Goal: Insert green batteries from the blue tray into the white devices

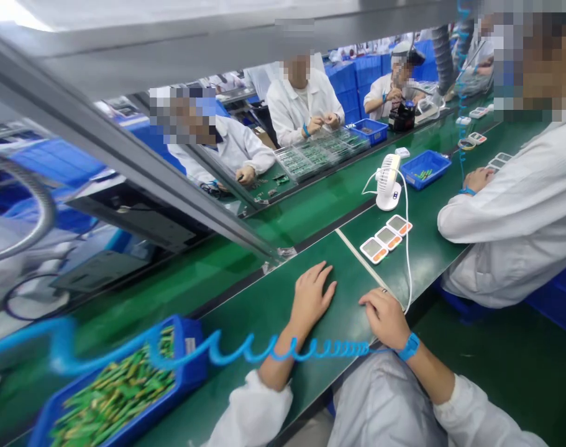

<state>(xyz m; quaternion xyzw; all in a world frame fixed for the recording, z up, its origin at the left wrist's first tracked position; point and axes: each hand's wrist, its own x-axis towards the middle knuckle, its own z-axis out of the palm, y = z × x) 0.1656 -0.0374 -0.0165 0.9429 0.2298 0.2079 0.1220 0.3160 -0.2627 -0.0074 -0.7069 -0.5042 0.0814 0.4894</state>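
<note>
My left hand [312, 293] lies palm down on the green worktop [259, 295], fingers stretched out and nothing in them. At the bench's front edge rests my right hand [386, 318], loosely bent with the fingers apart, and I see nothing held. A blue wrist strap [409, 346] circles my right wrist. Its coiled blue cord [264, 351] runs left, passing in front of my left forearm. Beyond my hands, past a pale strip [363, 259] on the worktop, three small white-and-orange devices with grey screens [387, 238] lie in a row.
A blue bin [189, 366] of green circuit-board pieces stands at lower left. A white fan [387, 180] with a trailing cable stands near a blue tray [425, 177]. A slanting metal post [180, 180] crosses the left side. One person sits at right; others work across the bench.
</note>
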